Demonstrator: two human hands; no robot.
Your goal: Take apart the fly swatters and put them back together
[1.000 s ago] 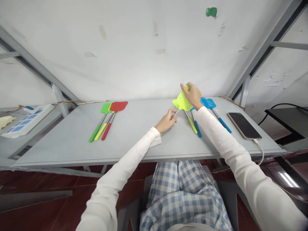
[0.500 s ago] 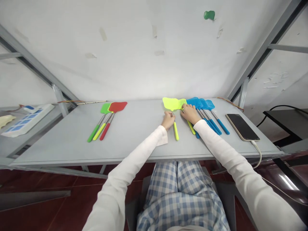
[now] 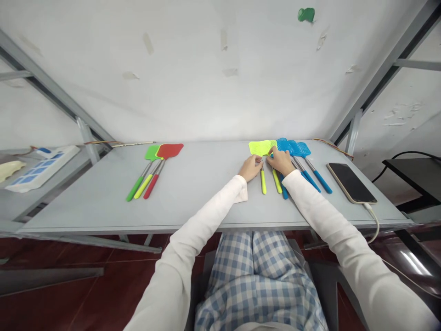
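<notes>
My left hand (image 3: 251, 168) pinches the thin shaft of a yellow fly swatter (image 3: 259, 148), just below its head. A second yellow fly swatter (image 3: 277, 181) lies close on the right, its head partly covered by the first. My right hand (image 3: 280, 161) is at that second swatter's neck with its fingers closed; the grip itself is partly hidden. Several blue fly swatters (image 3: 303, 149) overlap in a fan to the right, some of them behind my right hand and sleeve.
On the table's left lie a green fly swatter (image 3: 135, 188), another yellow one (image 3: 143, 186) and a red one (image 3: 171, 151). A phone (image 3: 351, 183) with a white cable (image 3: 374, 216) is at the right. A white power strip (image 3: 43, 170) sits beyond the left frame post.
My left hand has moved right with its yellow swatter, whose head now overlaps the second yellow one more. My right hand has stayed near the second swatter's neck.
</notes>
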